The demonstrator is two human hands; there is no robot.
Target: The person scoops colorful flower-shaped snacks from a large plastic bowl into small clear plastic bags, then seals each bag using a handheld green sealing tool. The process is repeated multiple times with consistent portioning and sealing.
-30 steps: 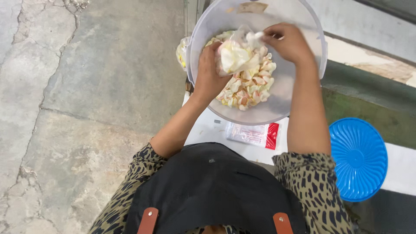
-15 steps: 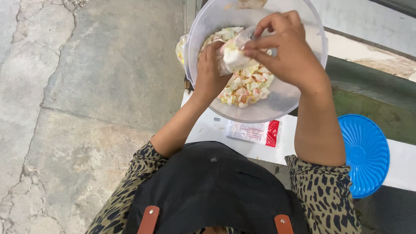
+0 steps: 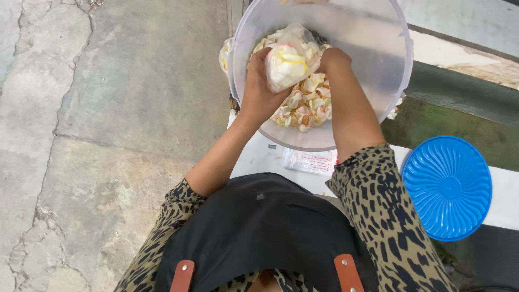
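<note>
A large clear plastic tub (image 3: pixel 378 65) holds a heap of pale pink and cream crackers (image 3: pixel 305 105). Over the heap, my left hand (image 3: pixel 259 94) grips a small clear bag (image 3: pixel 289 59) filled with the same crackers from its left side. My right hand (image 3: pixel 332 59) presses against the bag's right side, its fingers mostly hidden behind the bag. Both forearms reach up into the tub from the bottom of the view.
A round blue ribbed lid (image 3: pixel 447 186) lies on the white table (image 3: pixel 503 200) at right. A flat stack of clear bags (image 3: pixel 311 160) lies under the tub's near edge. Another filled bag (image 3: pixel 224 54) sits left of the tub. Cracked concrete floor (image 3: pixel 108 124) fills the left.
The right hand dropped from above the bag to its right side, and the filled bag now stands higher between both hands. The view has shifted slightly.
</note>
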